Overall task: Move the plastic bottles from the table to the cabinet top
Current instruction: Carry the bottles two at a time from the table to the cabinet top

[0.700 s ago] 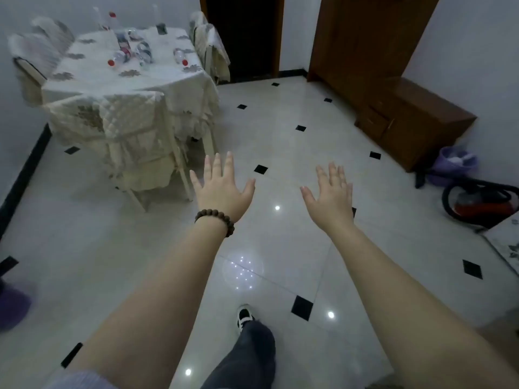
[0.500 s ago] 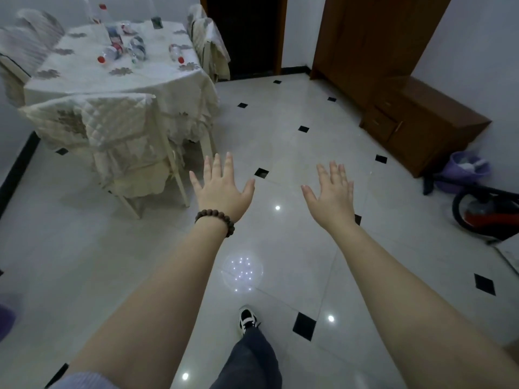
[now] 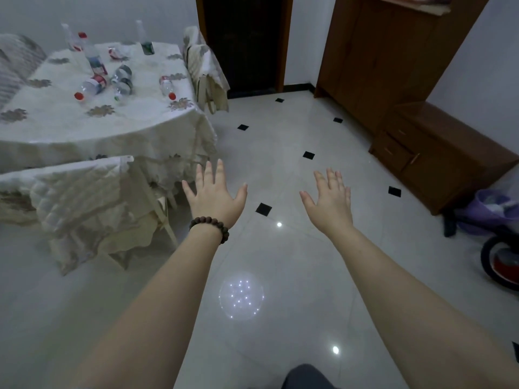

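Note:
Several clear plastic bottles lie or stand on the table (image 3: 84,127) with its cream cloth at the upper left: one lying with a red cap (image 3: 91,87), another near the right edge (image 3: 167,87), a standing one with a blue label (image 3: 95,58). The low brown cabinet (image 3: 449,141) stands at the right wall with its top bare. My left hand (image 3: 214,197), with a bead bracelet on the wrist, and my right hand (image 3: 330,199) are stretched out over the floor, fingers spread, holding nothing. Both are well short of the table.
A covered chair (image 3: 84,197) stands at the table's near side, and another chair (image 3: 205,71) at its far right. A tall brown wardrobe (image 3: 379,51) and a dark doorway (image 3: 247,40) are at the back. A purple basin (image 3: 494,209) and a red vacuum cleaner (image 3: 502,262) sit on the floor at the right.
The table and cabinet have grown larger and nearer as I walk forward. My hands stay spread and empty in the same pose. My shoe has dropped out of view.

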Demonstrator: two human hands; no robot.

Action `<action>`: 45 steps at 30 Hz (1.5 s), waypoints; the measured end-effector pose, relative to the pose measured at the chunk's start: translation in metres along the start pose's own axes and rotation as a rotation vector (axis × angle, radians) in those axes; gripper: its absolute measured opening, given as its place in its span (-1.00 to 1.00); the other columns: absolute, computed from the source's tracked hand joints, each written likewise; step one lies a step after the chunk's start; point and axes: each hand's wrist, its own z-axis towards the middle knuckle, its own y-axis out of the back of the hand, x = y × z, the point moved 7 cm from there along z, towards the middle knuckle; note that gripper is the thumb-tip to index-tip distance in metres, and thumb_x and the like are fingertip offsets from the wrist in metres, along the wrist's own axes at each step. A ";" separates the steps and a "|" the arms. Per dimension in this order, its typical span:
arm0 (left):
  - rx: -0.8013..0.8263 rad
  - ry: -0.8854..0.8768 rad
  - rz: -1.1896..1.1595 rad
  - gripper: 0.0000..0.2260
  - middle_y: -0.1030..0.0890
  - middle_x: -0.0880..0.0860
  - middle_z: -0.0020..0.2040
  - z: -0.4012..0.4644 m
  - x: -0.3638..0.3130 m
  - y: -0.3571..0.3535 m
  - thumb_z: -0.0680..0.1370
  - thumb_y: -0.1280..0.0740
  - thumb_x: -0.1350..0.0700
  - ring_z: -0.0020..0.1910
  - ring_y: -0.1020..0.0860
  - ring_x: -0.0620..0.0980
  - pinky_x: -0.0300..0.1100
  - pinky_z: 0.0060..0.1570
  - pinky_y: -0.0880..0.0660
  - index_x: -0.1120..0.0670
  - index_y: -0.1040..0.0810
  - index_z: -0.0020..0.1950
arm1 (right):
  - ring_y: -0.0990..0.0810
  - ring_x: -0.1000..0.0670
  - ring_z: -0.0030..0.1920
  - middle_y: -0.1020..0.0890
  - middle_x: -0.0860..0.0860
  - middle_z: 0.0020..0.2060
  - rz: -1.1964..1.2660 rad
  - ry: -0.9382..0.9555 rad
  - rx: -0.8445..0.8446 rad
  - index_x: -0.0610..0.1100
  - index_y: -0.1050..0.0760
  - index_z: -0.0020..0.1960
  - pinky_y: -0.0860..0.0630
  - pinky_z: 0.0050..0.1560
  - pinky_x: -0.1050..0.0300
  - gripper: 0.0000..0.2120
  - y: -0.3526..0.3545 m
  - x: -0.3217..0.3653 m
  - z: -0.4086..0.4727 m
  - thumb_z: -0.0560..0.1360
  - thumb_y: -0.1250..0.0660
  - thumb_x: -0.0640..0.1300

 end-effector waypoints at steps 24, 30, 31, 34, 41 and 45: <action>-0.085 0.326 0.084 -0.32 -0.07 0.05 0.57 0.453 -0.053 -0.104 0.55 -0.03 -0.29 0.55 0.06 0.03 0.24 0.44 0.15 0.01 -0.01 0.57 | 0.17 -0.03 0.55 0.02 -0.07 0.56 0.012 0.351 0.114 -0.07 -0.08 0.53 0.17 0.52 -0.12 -0.43 -0.067 0.057 0.552 0.60 -0.08 0.13; -0.093 0.439 0.102 -0.33 -0.04 0.06 0.57 0.529 -0.015 -0.120 0.54 -0.03 -0.29 0.55 0.08 0.03 0.25 0.44 0.14 -0.01 0.01 0.57 | 0.15 -0.04 0.55 0.00 -0.08 0.56 0.046 0.462 0.146 -0.08 -0.11 0.52 0.16 0.52 -0.12 -0.42 -0.113 0.116 0.646 0.59 -0.10 0.13; -0.099 0.457 0.108 -0.33 -0.04 0.06 0.57 0.543 -0.007 -0.124 0.54 -0.03 -0.29 0.55 0.08 0.03 0.24 0.44 0.14 -0.01 0.01 0.57 | 0.15 -0.04 0.55 0.00 -0.08 0.56 0.045 0.479 0.153 -0.08 -0.10 0.53 0.17 0.52 -0.11 -0.42 -0.122 0.127 0.661 0.59 -0.10 0.13; -0.115 0.525 0.101 -0.33 -0.02 0.04 0.58 0.588 0.027 -0.132 0.55 -0.03 -0.28 0.55 0.10 0.03 0.23 0.44 0.15 0.00 0.03 0.57 | 0.14 -0.04 0.55 0.00 -0.08 0.56 0.050 0.540 0.169 -0.07 -0.09 0.53 0.15 0.52 -0.11 -0.41 -0.151 0.168 0.710 0.59 -0.11 0.14; -0.195 0.743 0.075 -0.33 -0.04 0.08 0.57 0.708 0.124 -0.123 0.55 -0.06 -0.26 0.55 0.10 0.04 0.23 0.44 0.15 0.01 0.02 0.57 | 0.16 -0.03 0.55 0.01 -0.06 0.56 0.039 0.733 0.248 -0.05 -0.08 0.54 0.18 0.52 -0.13 -0.41 -0.226 0.318 0.837 0.59 -0.10 0.15; -0.206 0.832 0.091 -0.34 -0.02 0.07 0.57 0.762 0.171 -0.109 0.56 -0.04 -0.27 0.55 0.11 0.03 0.20 0.44 0.18 0.01 0.03 0.57 | 0.16 -0.05 0.55 0.02 -0.07 0.56 0.017 0.855 0.298 -0.06 -0.05 0.54 0.19 0.51 -0.10 -0.40 -0.258 0.404 0.887 0.59 -0.08 0.15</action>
